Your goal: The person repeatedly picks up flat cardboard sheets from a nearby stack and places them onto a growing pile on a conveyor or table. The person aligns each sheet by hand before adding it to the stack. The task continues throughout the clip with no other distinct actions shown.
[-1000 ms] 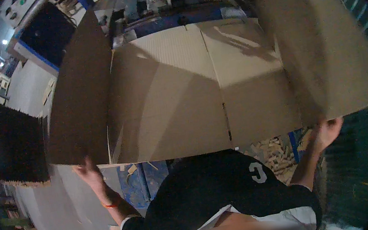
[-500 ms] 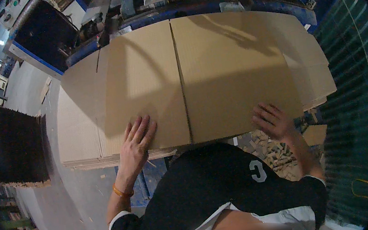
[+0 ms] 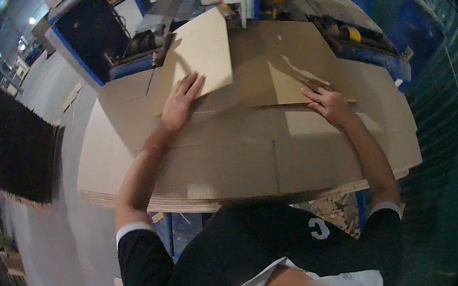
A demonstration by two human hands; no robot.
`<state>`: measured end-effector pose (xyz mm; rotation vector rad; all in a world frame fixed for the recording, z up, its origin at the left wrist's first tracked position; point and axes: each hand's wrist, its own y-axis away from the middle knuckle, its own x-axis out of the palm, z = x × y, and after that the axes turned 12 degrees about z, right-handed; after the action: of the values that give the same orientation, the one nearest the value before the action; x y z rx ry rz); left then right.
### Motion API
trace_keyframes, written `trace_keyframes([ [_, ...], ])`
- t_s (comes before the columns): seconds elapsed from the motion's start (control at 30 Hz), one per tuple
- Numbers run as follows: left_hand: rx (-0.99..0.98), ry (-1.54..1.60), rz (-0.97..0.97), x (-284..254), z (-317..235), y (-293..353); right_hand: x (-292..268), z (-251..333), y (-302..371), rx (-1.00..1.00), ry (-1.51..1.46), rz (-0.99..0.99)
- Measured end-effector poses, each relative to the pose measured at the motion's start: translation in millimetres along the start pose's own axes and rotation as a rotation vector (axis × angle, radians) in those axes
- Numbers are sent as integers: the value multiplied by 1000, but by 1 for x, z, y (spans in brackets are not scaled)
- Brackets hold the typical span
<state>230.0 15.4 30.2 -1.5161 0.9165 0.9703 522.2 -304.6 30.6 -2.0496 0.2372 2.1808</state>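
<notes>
A folded brown cardboard sheet (image 3: 254,66) lies at the far side of a stack of flat cardboard (image 3: 231,165), its far edge reaching in among the machine parts. Its left panel (image 3: 204,50) is tilted up along the middle crease and catches the light. On that panel's near left part my left hand (image 3: 181,98) rests with fingers stretched out. Near the front edge of the right panel, my right hand (image 3: 327,102) lies with its fingers apart on the board. Neither hand is closed around anything.
The blue machine (image 3: 368,51) with rollers and a yellow part stands beyond the stack. A dark cardboard pile (image 3: 12,148) is on the floor at left. Cardboard scraps (image 3: 336,212) lie below the stack's near edge. Green corrugated sheeting (image 3: 437,136) runs along the right.
Both hands have moved away from me, and the cardboard sheet has slid forward to the machine. Its left panel has risen at the crease, baring the stack below.
</notes>
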Motion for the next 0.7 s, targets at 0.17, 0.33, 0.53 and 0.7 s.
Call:
trace_keyframes([
  [0.17, -43, -138, -15, 29, 29, -30, 2, -3, -23, 186, 26, -5],
  [0.33, -429, -417, -5, 42, 18, -47, -3, 22, -43, 373, 92, -111],
  [0.53, -613, -178, -29, 20, -30, 8, 27, 9, -21, 208, 21, 46],
  [0.7, -725, 89, -299, -4, -48, 66, 45, -4, -52, 344, 82, 17],
])
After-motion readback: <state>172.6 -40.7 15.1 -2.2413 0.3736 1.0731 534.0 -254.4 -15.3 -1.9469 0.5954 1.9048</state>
